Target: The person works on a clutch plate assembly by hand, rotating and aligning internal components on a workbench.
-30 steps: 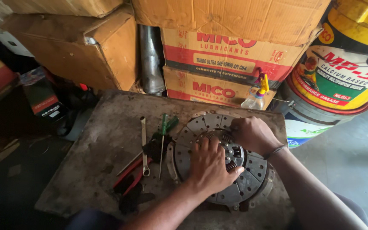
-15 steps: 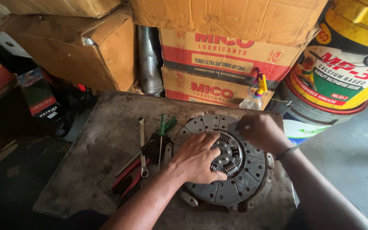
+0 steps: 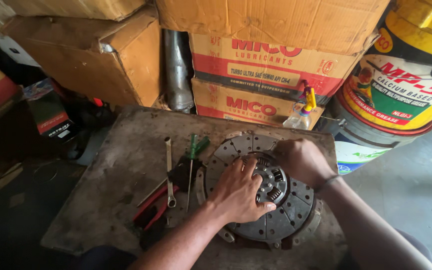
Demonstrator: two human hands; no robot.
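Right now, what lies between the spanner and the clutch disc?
Head view: a green-handled screwdriver lies between the spanner and the clutch disc, over a dark tool I cannot identify.

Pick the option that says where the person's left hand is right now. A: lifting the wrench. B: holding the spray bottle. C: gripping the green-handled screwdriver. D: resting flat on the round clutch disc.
D: the left hand lies palm down on the clutch disc, while the green-handled screwdriver, the wrench and the spray bottle all lie or stand untouched.
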